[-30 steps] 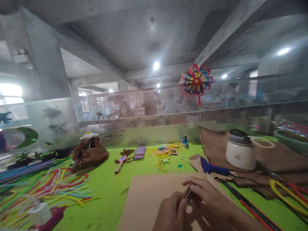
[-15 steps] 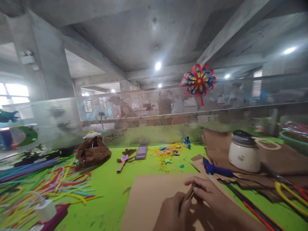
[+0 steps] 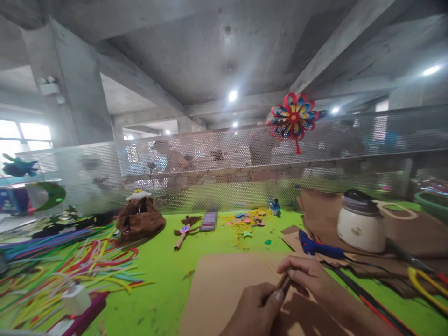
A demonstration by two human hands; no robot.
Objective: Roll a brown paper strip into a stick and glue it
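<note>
In the head view, holding a narrow brown roll (image 3: 284, 281) low and right of centre, with the left hand (image 3: 261, 303) and the right hand (image 3: 310, 280) both closed on it. Pinching the nearer part under the left thumb, clasping the farther end with bent right fingers; too shadowed to tell how the inner fingertips meet. Working over a tan sheet (image 3: 210, 294) spread on the bright green tabletop (image 3: 154, 261), and casting a shadow there.

Just beyond the right hand, has a blue glue gun (image 3: 322, 247) lying on its side, with a white pot (image 3: 362, 228) under a dark lid farther right, near folded brown paper (image 3: 416, 233), and yellow-handled scissors (image 3: 420, 284) by the right edge.

Past the sheet, looks onto a brown twig-like figure (image 3: 184, 231) bearing a pink oval, then coloured scraps (image 3: 245, 218) among yellow strands, and a small blue bottle (image 3: 275, 207) near the perforated screen (image 3: 210, 163). To the left, takes in a heap of bright fuzzy stems (image 3: 91, 261), a fuzzy brown pouch (image 3: 140, 221) and a white plug (image 3: 75, 298) on a maroon strip (image 3: 94, 308).
</note>
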